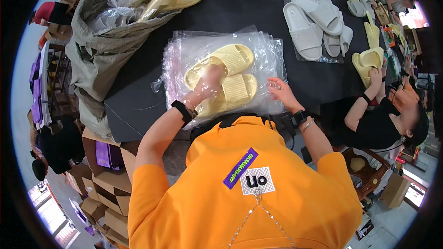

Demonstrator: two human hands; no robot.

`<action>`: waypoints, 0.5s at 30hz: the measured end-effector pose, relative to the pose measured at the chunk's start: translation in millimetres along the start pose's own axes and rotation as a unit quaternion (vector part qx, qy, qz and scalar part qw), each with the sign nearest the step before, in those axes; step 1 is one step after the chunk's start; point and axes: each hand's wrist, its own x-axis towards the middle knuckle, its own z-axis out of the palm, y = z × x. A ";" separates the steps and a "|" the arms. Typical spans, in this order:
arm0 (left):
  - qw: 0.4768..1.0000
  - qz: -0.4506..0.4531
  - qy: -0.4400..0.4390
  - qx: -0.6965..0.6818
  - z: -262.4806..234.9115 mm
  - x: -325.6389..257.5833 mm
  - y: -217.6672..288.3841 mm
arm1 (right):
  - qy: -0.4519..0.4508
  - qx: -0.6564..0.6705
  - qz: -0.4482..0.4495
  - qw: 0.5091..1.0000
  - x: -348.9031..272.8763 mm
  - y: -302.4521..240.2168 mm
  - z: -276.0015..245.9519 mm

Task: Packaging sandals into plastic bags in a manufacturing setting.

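A pair of pale yellow slippers point(240, 87) lies side by side on a stack of clear plastic bags point(270, 55), soles down and toe straps to the right. My left hand point(207, 87) reaches over the pair from the lower left and touches it between the two slippers. Its fingers are blurred, so their grip does not show. To the right of the slippers, my right hand point(282, 93) hovers by the bag stack's edge, its fingers outstretched and slightly bent with nothing in them.
The black table point(143, 87) holds grey slippers point(304, 30) on a clear bag. A large grey-green sack point(99, 60) with bagged footwear stands at left; cardboard boxes point(108, 193) are below it. At right, a co-worker point(376, 120) handles yellow slippers point(369, 60).
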 end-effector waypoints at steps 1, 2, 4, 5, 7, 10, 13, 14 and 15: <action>0.998 0.049 0.015 0.040 4.8 3.7 -7.5 | -0.021 0.009 0.009 1.000 -0.9 -1.3 0.4; 0.997 0.049 0.000 0.063 9.1 5.9 -15.0 | -0.032 -0.002 0.012 0.999 -1.6 -2.3 -0.1; 0.992 0.049 -0.033 0.109 10.7 10.5 -12.1 | -0.053 -0.023 0.018 0.998 -3.0 -3.0 -2.7; 0.992 0.028 -0.034 0.115 10.5 10.2 -11.0 | -0.037 -0.065 -0.014 0.997 -2.6 -0.5 -6.9; 0.991 -0.013 -0.038 0.128 0.2 9.0 9.2 | -0.004 -0.147 -0.077 0.986 -2.7 3.1 -17.2; 0.998 0.018 0.018 0.049 -12.7 -5.1 -19.5 | 0.025 -0.106 -0.046 0.993 -11.1 -4.6 -28.6; 0.989 0.071 0.021 0.131 -30.5 -13.8 -22.2 | 0.057 -0.052 -0.086 0.993 -7.1 9.8 -24.4; 0.991 0.076 0.018 0.111 -32.6 -14.7 -22.4 | 0.056 -0.074 -0.087 0.992 -7.2 13.1 -24.4; 0.991 0.062 0.007 0.114 -34.9 -13.7 -18.2 | 0.056 -0.098 -0.088 0.990 -10.2 5.1 -19.9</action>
